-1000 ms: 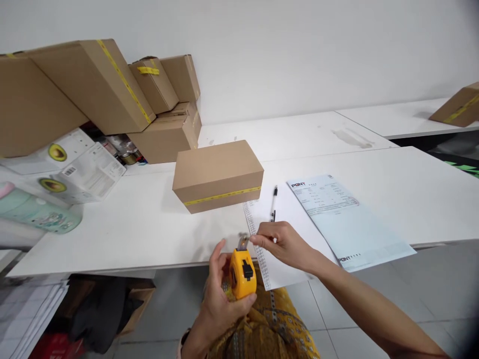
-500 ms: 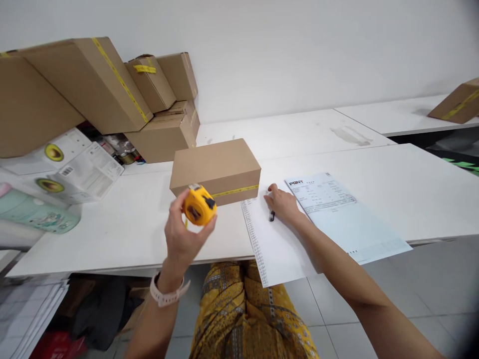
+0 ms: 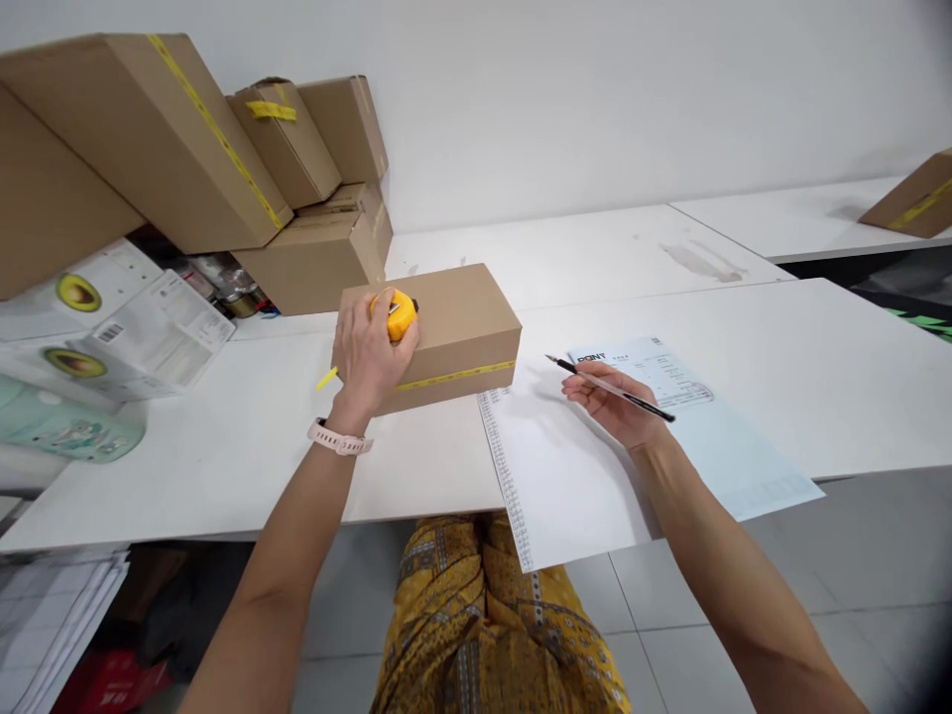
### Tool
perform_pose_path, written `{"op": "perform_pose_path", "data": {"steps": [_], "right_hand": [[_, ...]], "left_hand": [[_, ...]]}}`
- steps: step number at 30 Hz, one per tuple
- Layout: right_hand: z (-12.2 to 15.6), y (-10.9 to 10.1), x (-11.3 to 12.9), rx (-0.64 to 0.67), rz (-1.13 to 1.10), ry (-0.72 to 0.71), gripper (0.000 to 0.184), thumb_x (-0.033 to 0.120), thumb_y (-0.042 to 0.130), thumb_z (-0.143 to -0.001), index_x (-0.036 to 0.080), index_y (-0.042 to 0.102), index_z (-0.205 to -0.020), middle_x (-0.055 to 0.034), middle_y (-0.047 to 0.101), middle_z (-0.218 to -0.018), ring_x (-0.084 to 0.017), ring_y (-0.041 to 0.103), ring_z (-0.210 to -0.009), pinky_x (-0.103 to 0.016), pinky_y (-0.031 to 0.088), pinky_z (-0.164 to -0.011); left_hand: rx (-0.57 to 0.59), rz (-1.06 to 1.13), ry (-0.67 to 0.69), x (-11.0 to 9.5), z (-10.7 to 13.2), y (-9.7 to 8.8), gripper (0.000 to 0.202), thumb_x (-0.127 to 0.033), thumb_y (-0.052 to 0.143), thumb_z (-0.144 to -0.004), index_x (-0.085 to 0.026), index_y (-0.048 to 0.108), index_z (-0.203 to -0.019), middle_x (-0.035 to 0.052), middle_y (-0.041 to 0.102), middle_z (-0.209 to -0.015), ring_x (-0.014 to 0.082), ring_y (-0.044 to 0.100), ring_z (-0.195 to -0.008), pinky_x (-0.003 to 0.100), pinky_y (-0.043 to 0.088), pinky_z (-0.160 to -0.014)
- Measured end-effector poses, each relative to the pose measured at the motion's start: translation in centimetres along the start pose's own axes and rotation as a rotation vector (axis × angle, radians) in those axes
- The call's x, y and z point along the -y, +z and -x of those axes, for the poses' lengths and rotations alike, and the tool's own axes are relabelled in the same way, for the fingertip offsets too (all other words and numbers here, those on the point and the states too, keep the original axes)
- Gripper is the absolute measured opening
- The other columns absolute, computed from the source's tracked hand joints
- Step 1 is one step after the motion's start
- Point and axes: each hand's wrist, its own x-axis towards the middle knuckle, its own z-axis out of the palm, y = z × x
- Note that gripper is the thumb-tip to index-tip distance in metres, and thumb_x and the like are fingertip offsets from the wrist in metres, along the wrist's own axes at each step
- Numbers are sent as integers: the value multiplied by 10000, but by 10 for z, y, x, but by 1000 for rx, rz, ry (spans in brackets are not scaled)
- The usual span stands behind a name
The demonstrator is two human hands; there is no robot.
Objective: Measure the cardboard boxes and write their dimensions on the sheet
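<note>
My left hand is closed round a yellow tape measure and rests it on top of a small cardboard box with a yellow strip along its front. A short yellow bit of tape shows left of the hand. My right hand holds a black pen in its fingers, lifted just above a white sheet with a printed column down its left edge. A pale blue printed form lies under the hand's right side.
Several larger cardboard boxes lean in a pile at the back left, above white product cartons and a mint-green bottle. Another box lies on the far right table. The white table's front edge runs below my arms.
My left hand carried the tape measure up from the table edge onto the small box. My right hand let go of the tape's tip, reached the pen on the sheet and lifted it.
</note>
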Motion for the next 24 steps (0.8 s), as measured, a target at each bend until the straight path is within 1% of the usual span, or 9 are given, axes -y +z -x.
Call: {"op": "perform_pose_path", "data": {"steps": [3, 6, 9, 11, 13, 15, 17, 20, 24], "right_hand": [[14, 6, 10, 70, 72, 0, 292, 496, 737, -736, 272, 625, -887, -48, 713, -822, -228, 671, -798, -410, 526, -797], [21, 18, 10, 179, 167, -23, 378, 532, 801, -713, 271, 555, -832, -30, 682, -768, -202, 618, -733, -379, 494, -739], [22, 28, 8, 243, 196, -69, 478, 569, 837, -677, 271, 493, -823, -7, 654, -723, -187, 585, -695, -353, 460, -698], [19, 34, 8, 199, 206, -86, 497, 643, 776, -724, 271, 457, -807, 14, 608, -665, -184, 563, -664, -345, 445, -679], [15, 38, 9, 102, 210, -93, 512, 726, 658, -791, 268, 430, -774, 32, 538, -595, -175, 526, -606, -335, 429, -642], [10, 43, 10, 39, 203, -57, 526, 782, 521, -847, 263, 470, -781, 29, 514, -565, -172, 512, -571, -337, 433, -623], [2, 50, 8, 53, 165, 21, 571, 802, 455, -864, 244, 574, -884, -11, 603, -642, -188, 583, -642, -358, 480, -677], [-13, 59, -3, 83, 102, 147, 576, 730, 609, -827, 196, 664, -1033, -79, 717, -883, -193, 659, -831, -363, 514, -804], [-36, 69, -28, -58, 156, 160, 456, 573, 846, -671, 174, 662, -791, 6, 645, -687, -108, 548, -638, -275, 457, -653]], "left_hand": [[-26, -2, 7, -1, -11, 10, 497, -361, 595, -897, -171, 582, -1356, 187, 598, -1339, 381, 546, -1246, 560, 426, -1041], [-125, 10, 69, -6, -19, 18, 511, -358, 569, -915, -136, 565, -1375, 162, 577, -1381, 351, 493, -1331, 556, 395, -1090], [-214, 117, 225, -16, -2, 26, 427, -339, 507, -945, -123, 612, -1298, 138, 583, -1397, 323, 480, -1370, 556, 356, -1133], [-91, 252, 397, -24, 24, 34, 317, -307, 517, -936, -151, 681, -1157, 139, 691, -1241, 314, 602, -1241, 545, 428, -1077], [205, 390, 616, -30, 56, 44, 270, -304, 524, -938, -180, 701, -1099, 118, 746, -1117, 281, 669, -1135, 496, 485, -1033], [505, 479, 758, -34, 84, 55, 361, -378, 569, -931, -178, 672, -1213, 139, 705, -1263, 293, 613, -1256, 495, 439, -1104], [711, 514, 783, -36, 102, 65, 627, -511, 648, -879, -154, 568, -1388, 181, 545, -1487, 341, 443, -1437, 532, 310, -1199], [828, 520, 738, -40, 112, 76, 886, -619, 705, -808, -129, 446, -1499, 213, 365, -1609, 387, 243, -1534, 562, 152, -1247], [826, 491, 738, -45, 110, 78, 899, -627, 703, -809, -89, 459, -1485, 252, 356, -1600, 428, 201, -1535, 578, 112, -1244]]}}
